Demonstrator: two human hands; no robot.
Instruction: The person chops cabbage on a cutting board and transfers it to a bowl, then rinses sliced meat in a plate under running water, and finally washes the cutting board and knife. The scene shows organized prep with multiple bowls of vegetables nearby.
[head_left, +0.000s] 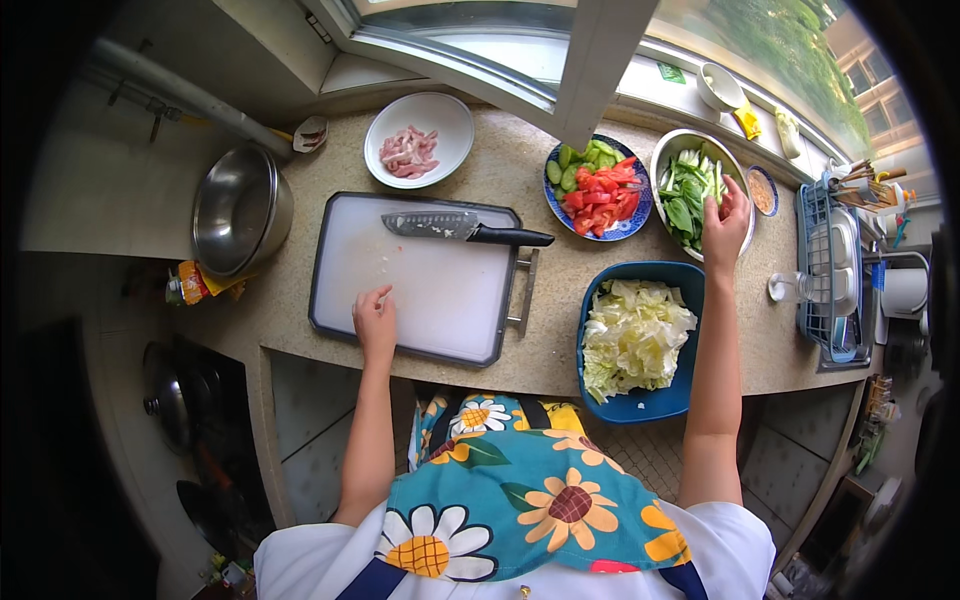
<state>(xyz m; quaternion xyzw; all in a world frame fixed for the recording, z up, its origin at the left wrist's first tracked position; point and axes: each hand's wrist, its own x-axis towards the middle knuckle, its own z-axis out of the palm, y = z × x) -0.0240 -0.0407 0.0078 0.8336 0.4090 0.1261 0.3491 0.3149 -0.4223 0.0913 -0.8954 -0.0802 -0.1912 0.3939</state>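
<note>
My left hand (374, 315) hovers over the front edge of a white cutting board (435, 300) with a dark rim, its fingers loosely bent and holding nothing. Across the board's back lies a kitchen knife (472, 229), its black handle pointing right. My right hand (724, 221) reaches into a steel bowl (660, 146) of green leafy vegetables (681, 202), fingertips at the pale stalks; whether it grips any is unclear. Left of that bowl, a blue patterned plate (646, 214) holds cucumber slices (570, 174) and cut tomato (600, 196). Chopped cabbage (637, 337) fills a blue basin (589, 375) nearer me.
Behind the board stands a white bowl (450, 124) with raw meat strips (409, 152). Steel basins (238, 214) sit at the left. A window frame (600, 67) juts over the counter. At the right are a glass jar (787, 287) and a blue dish rack (814, 270).
</note>
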